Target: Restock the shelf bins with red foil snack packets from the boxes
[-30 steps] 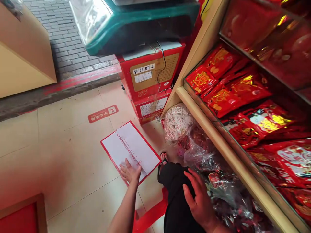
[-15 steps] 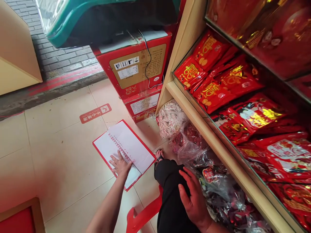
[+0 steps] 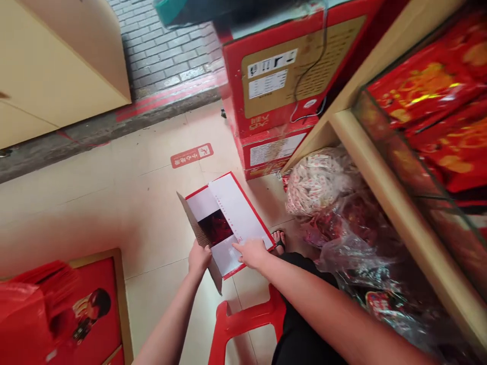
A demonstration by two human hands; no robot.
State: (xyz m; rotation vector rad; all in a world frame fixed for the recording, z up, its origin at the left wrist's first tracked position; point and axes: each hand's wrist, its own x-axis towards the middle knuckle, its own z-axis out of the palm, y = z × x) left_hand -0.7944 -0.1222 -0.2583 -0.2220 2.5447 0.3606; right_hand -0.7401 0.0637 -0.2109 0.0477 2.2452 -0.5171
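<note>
A carton with white top flaps and red edges sits on the tiled floor, partly open. Through the gap between its flaps, dark red shiny contents show, too dim to name. My left hand grips the raised left flap, its thumb on the inner side. Over the near right corner of the carton lies my right hand, index finger stretched out and thumb apart from it. Its fingertips are close to the near inner flap; whether they press on it I cannot tell.
A red plastic stool stands just below the carton. Stacked red boxes rise beyond it. On the right, a wooden shelf holds red snack packets, with clear plastic bags beneath. A red-and-gold box is at lower left.
My left hand has gone from lying flat on the closed carton to lifting its left flap. My right hand has moved from my knee to the carton. The view has shifted left.
</note>
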